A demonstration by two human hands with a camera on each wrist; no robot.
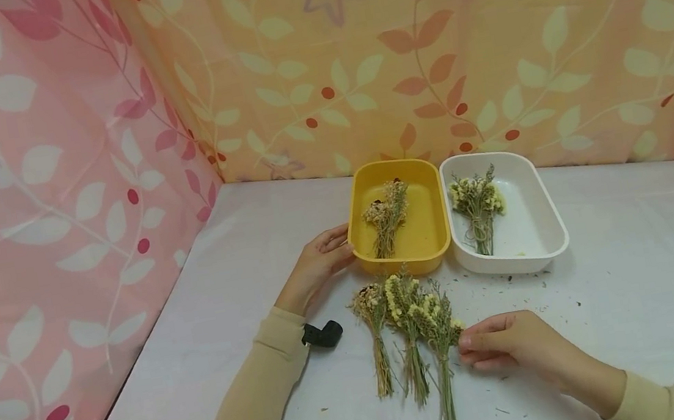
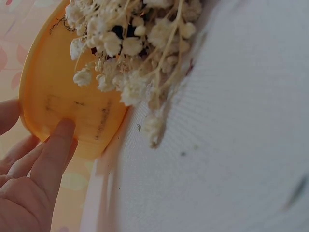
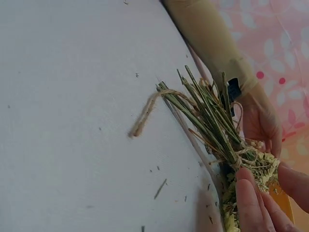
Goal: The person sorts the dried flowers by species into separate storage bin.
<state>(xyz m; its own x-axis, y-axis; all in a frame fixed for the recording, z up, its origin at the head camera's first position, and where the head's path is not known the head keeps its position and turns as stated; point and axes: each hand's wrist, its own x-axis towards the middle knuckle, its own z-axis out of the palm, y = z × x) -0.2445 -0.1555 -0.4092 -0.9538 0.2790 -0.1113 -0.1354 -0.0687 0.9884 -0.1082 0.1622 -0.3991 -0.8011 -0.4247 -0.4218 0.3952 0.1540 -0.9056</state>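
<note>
My left hand [image 1: 325, 256] rests against the left side of a yellow tub [image 1: 406, 269], one fingertip on its outer wall [image 2: 72, 106]. Inside the tub lies a bunch of dried flowers with cream heads [image 1: 386, 216]. My right hand [image 1: 520, 343] is at the rightmost of three tied bunches in front of the tubs, a yellow-flowered bunch [image 1: 444, 370]. Its fingertips touch the flower heads near the string, with the thumb apart from the fingers in the right wrist view. Left of it lie another yellow bunch [image 1: 412, 353] and a cream bunch [image 1: 377, 344].
A white tub [image 1: 537, 206] stands against the yellow one and holds a yellow-flowered bunch [image 1: 479, 208]. Plant crumbs [image 1: 517, 287] are scattered over the white tabletop [image 1: 640, 263]. Patterned cloth [image 1: 484, 51] hangs behind and at the left.
</note>
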